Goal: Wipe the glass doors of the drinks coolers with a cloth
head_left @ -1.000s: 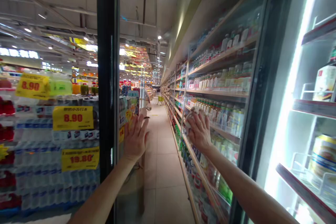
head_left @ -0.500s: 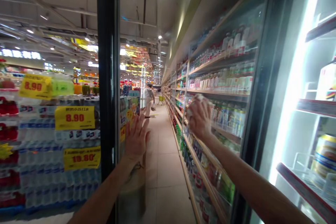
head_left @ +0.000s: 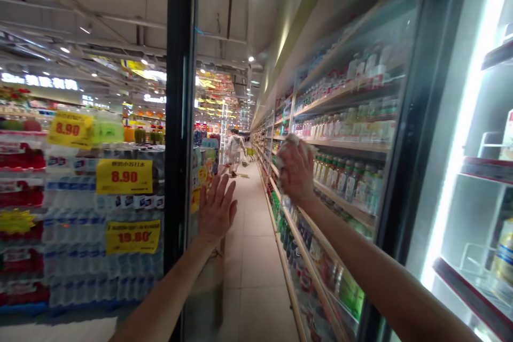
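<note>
Holds a cloth in the right hand, a little off centre toward four o'clock. With fingers bent and nearly together, clamps it beneath them, facing the glass. Looks pale, whitish-grey, crumpled and blurred, with edges showing past the fingertips at twelve o'clock and along the hand's side at nine. Cannot tell exactly how much lies hidden underneath.

Raises the left hand toward seven o'clock, holding nothing, fingers apart and pointing up; cannot tell about contact with the glass. Has a dark frame near it at nine.

Farther out, shows shelves of bottles toward three o'clock, then a lit cooler at the far right. Shows price signs on packed drinks toward nine, and a person near a green cart down the aisle.
</note>
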`<state>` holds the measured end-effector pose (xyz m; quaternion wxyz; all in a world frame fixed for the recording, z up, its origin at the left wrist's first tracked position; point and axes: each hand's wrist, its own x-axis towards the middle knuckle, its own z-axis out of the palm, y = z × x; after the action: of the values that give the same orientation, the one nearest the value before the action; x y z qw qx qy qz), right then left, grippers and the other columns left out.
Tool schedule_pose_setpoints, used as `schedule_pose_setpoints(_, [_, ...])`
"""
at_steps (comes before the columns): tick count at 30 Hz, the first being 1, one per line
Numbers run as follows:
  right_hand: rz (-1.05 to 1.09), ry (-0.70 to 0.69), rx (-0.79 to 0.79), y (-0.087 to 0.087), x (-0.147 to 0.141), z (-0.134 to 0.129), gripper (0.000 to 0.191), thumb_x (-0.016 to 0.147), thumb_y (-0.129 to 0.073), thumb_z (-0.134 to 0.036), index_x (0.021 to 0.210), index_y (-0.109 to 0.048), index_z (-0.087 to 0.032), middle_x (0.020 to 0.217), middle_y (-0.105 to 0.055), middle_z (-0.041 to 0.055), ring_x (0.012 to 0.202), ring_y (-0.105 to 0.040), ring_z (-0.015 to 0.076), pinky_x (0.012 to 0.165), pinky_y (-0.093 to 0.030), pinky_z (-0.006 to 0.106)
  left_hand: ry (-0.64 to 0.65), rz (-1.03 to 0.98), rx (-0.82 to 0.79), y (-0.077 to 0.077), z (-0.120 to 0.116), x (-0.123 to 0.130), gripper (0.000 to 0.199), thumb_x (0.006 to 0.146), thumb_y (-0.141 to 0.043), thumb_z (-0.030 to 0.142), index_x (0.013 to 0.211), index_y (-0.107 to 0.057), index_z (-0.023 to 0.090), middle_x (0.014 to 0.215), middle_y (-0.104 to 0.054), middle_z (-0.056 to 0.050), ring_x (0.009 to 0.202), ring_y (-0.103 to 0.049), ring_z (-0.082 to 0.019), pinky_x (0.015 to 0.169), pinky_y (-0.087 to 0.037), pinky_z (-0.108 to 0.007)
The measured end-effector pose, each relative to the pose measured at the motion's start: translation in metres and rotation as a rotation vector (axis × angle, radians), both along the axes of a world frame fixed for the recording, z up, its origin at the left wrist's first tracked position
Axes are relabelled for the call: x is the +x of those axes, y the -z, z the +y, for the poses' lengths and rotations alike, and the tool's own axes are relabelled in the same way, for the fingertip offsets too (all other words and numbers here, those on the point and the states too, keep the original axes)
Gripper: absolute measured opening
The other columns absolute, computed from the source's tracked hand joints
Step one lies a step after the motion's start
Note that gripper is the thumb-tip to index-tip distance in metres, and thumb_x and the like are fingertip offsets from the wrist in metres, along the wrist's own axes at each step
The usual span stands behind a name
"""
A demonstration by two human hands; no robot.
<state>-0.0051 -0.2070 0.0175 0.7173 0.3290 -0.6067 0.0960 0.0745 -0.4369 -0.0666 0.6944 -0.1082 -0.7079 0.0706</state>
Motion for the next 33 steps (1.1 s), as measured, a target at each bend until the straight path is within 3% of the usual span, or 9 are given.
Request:
schedule_pose_setpoints(2, [0.054,0.007,0.319,0.020,0.012,-0.023,0.043,0.084,-0.043,-0.027,0.127,-0.048,-0.028,0.137,-0.048,0.0018,0.138,-0.025,0.0224,0.113,-0.021,0.050,0.014,-0.001,0.001,0.000,-0.001,0.000,0.064,0.087,-0.046,0.022,0.144,-0.019,0.022,0.145,-0.033,-0.011,0.139,-0.018,-0.022,0.115,-0.012,-0.047])
schedule_pose_setpoints(4, [0.068,0.011,0.397,0.027,0.014,-0.022,0.040,0.084,-0.045,-0.026,0.123,-0.052,-0.027,0.134,-0.051,0.0023,0.138,-0.027,0.0230,0.113,-0.020,0.050,0.027,-0.008,0.004,0.001,-0.002,0.000,0.063,0.087,-0.046,0.022,0.144,-0.020,0.022,0.144,-0.035,-0.011,0.139,-0.017,-0.021,0.115,-0.012,-0.046])
schedule_pose_setpoints(10, [-0.031,-0.047,-0.295,-0.030,-0.018,0.047,0.051,0.086,-0.035,-0.026,0.136,-0.037,-0.016,0.144,-0.036,0.0150,0.139,-0.022,0.0286,0.107,-0.024,0.057,-0.022,-0.003,-0.003,0.002,0.000,-0.001,0.063,0.087,-0.047,0.022,0.144,-0.021,0.019,0.143,-0.038,-0.012,0.140,-0.016,-0.022,0.115,-0.013,-0.046])
schedule_pose_setpoints(12, [-0.031,-0.081,-0.363,-0.039,-0.021,0.048,0.056,0.086,-0.035,-0.026,0.140,-0.029,-0.015,0.145,-0.033,0.0165,0.138,-0.023,0.0293,0.106,-0.025,0.058,-0.030,0.009,-0.007,0.002,0.000,-0.002,0.063,0.087,-0.047,0.022,0.144,-0.021,0.019,0.143,-0.038,-0.012,0.140,-0.016,-0.022,0.114,-0.013,-0.047])
schedule_pose_setpoints(18, [-0.010,-0.175,0.369,-0.003,0.002,-0.007,0.062,0.087,-0.040,-0.026,0.144,-0.016,-0.022,0.140,-0.043,0.0102,0.136,-0.031,0.0210,0.110,-0.029,0.048,0.013,-0.009,0.005,0.002,-0.001,0.001,0.059,0.087,-0.046,0.021,0.142,-0.025,0.020,0.142,-0.040,-0.013,0.141,-0.016,-0.021,0.114,-0.014,-0.047])
schedule_pose_setpoints(21, [-0.021,-0.254,0.395,0.004,0.005,-0.017,0.069,0.086,-0.044,-0.030,0.145,-0.010,-0.017,0.148,-0.029,0.0142,0.140,-0.021,0.0223,0.110,-0.031,0.046,0.102,0.003,0.062,-0.012,0.019,0.010,0.055,0.089,-0.043,0.022,0.141,-0.026,0.021,0.144,-0.037,-0.014,0.140,-0.019,-0.022,0.113,-0.017,-0.049])
schedule_pose_setpoints(27, [-0.140,-0.286,0.430,-0.003,-0.003,-0.007,0.073,0.086,-0.039,-0.046,0.145,-0.007,-0.016,0.152,-0.016,0.0104,0.142,-0.013,0.0207,0.113,-0.025,0.046,0.492,-0.174,-0.018,-0.068,0.085,-0.002,0.050,0.093,-0.024,0.029,0.141,-0.017,0.016,0.147,-0.031,-0.012,0.137,-0.026,-0.016,0.111,-0.028,-0.036])
schedule_pose_setpoints(30, [-0.197,-0.123,0.369,-0.002,-0.003,0.015,0.072,0.084,-0.039,-0.052,0.142,-0.020,-0.014,0.150,-0.022,0.0113,0.141,-0.014,0.0228,0.114,-0.015,0.052,0.439,-0.244,0.043,-0.075,0.105,-0.017,0.052,0.093,-0.026,0.036,0.139,-0.024,0.012,0.147,-0.031,-0.014,0.138,-0.025,-0.019,0.113,-0.025,-0.038])
schedule_pose_setpoints(33, [-0.206,0.036,0.048,0.001,-0.004,0.049,0.066,0.089,-0.033,-0.046,0.140,-0.022,-0.007,0.149,-0.024,0.0184,0.141,-0.013,0.0226,0.111,-0.009,0.054,0.324,-0.288,0.048,-0.076,0.102,-0.020,0.049,0.089,-0.038,0.038,0.132,-0.038,0.014,0.148,-0.030,-0.012,0.139,-0.023,-0.024,0.116,-0.018,-0.046])
